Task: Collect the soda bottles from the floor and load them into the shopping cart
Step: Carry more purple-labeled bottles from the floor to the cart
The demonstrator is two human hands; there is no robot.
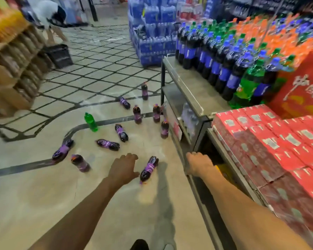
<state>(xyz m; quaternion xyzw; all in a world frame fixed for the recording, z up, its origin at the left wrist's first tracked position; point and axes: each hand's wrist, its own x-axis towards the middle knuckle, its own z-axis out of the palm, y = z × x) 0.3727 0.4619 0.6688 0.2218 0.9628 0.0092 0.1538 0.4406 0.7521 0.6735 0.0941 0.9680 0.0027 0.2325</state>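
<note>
Several dark soda bottles with purple labels are scattered on the tiled floor, some upright, some lying down. The nearest one (149, 167) lies just right of my left hand (123, 167), which hovers above the floor with loosely bent fingers and holds nothing. Other lying bottles (107, 144) (80, 162) (62, 149) are farther left. An upright green bottle (91, 122) stands behind them. My right hand (199, 164) is stretched toward the edge of the low shelf (190, 103), fingers curled down, nothing visibly in it. No shopping cart is in view.
A shelf unit on the right carries rows of cola, green and orange bottles (229, 69) and red cartons (271, 145). Stacked blue water packs (152, 40) stand behind. Cardboard displays (13, 69) and a black crate (59, 55) are on the left.
</note>
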